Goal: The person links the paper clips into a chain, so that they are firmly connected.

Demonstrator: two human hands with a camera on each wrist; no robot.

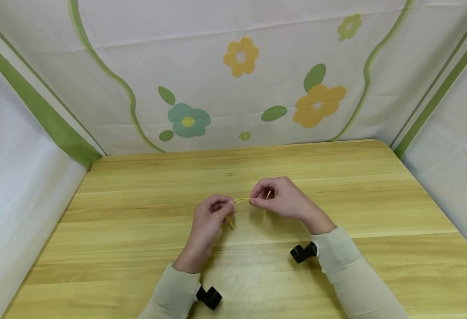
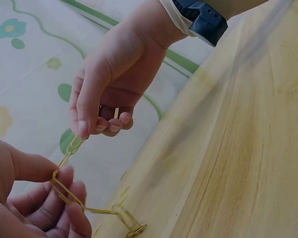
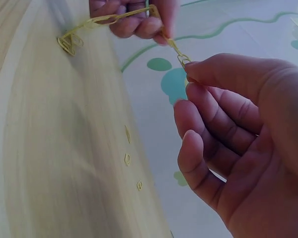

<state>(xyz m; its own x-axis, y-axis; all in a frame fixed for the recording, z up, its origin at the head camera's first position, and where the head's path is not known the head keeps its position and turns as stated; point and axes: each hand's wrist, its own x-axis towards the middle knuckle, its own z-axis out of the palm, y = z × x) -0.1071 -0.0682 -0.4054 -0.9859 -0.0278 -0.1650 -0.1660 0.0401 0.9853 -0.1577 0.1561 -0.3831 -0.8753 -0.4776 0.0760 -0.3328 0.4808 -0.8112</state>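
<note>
A chain of linked yellow paper clips (image 2: pixel 102 211) runs through my left hand (image 1: pixel 209 217), which pinches it between thumb and fingers. The chain's longer end droops below that hand toward the wooden table. Across a short gap to the right, my right hand (image 1: pixel 283 199) pinches a yellow paper clip (image 3: pixel 184 59) with thumb and index finger. This clip meets the chain's short upper end, forming one line between the hands. In the right wrist view the other fingers (image 3: pixel 191 148) of the right hand curl loosely, and part of the clip is hidden under the fingertips.
A few loose yellow paper clips (image 3: pixel 127 159) lie on the wooden table (image 1: pixel 117 248) beyond the hands. Behind the table's far edge hangs a white curtain (image 1: pixel 217 26) with flowers, and white cloth flanks both sides. Black cameras (image 1: pixel 302 252) sit at both wrists.
</note>
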